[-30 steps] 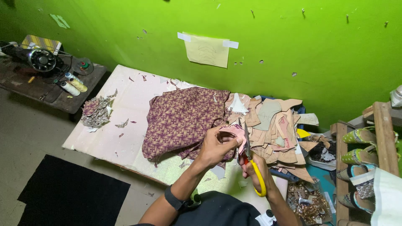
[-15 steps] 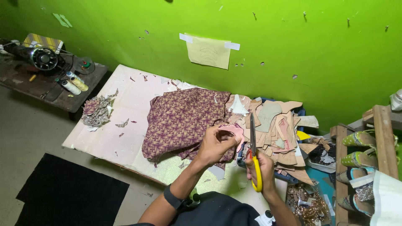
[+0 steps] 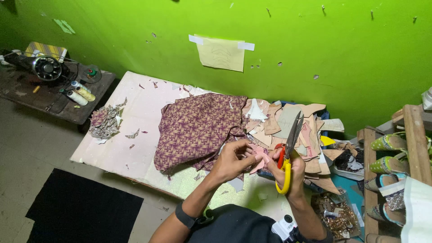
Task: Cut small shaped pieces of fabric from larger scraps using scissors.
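From the head camera, a small pink cut piece (image 3: 258, 158) is seen pinched between the fingers of the left hand (image 3: 234, 161), held in the air just in front of the patterned purple fabric (image 3: 195, 128). The left hand's grip is closed on that piece. The right hand (image 3: 290, 173) is wrapped around the yellow handles of a pair of scissors (image 3: 288, 150); its fingers are clamped through the loops, and the dark blades are seen together, pointing up and away, right of the purple fabric.

The pink piece is judged light, thin and floppy, easily bent or creased, so it is best held near the edge close to the cutting line. The scissors are judged stiff and sharp, to be taken by the handles only.

A pale yellow paper sheet (image 3: 221, 54), roughly rectangular, is taped to the green wall (image 3: 315, 40) above the purple fabric with two white strips at its upper corners. Flat tan and beige pattern pieces (image 3: 288, 119) are stacked just right of the fabric. Thread spools (image 3: 80, 93) and a sewing machine (image 3: 45, 67) are placed well to its left, on a dark table.
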